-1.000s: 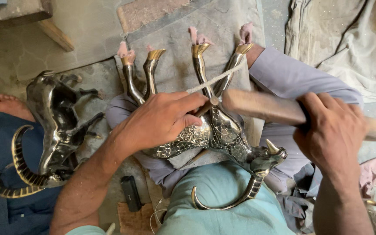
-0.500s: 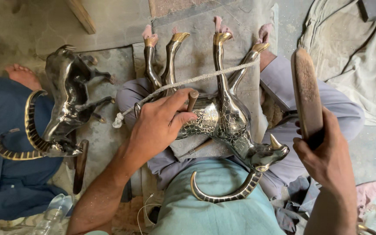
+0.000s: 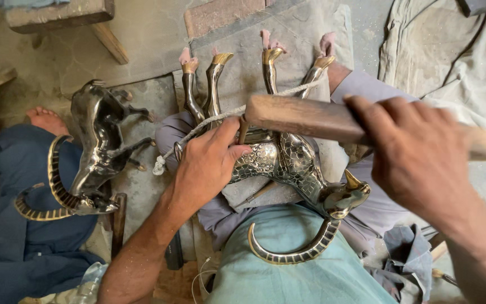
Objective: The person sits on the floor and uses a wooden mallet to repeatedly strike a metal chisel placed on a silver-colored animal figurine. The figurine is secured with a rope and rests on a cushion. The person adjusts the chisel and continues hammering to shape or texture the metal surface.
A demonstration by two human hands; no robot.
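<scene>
A shiny metal animal figure (image 3: 288,163) with long curved horns lies on its back across my lap, its gold-tipped legs pointing away and tied with a white cord (image 3: 198,128). My left hand (image 3: 209,163) presses on its patterned body and holds a thin metal punch (image 3: 243,128) upright against it. My right hand (image 3: 423,157) grips a wooden mallet (image 3: 305,117), whose block end sits right over the top of the punch. One horn (image 3: 293,252) curves over my teal shirt.
A second horned metal figure (image 3: 94,152) lies at the left on another person's blue-clad lap, with a bare foot (image 3: 46,119) beside it. Grey cloth covers the floor ahead, with a brick (image 3: 220,14) and a wooden bench leg (image 3: 111,42) beyond.
The mallet was raised upright at the right half a second ago; it has now swung down and left onto the punch. My left hand has stayed on the figure's body.
</scene>
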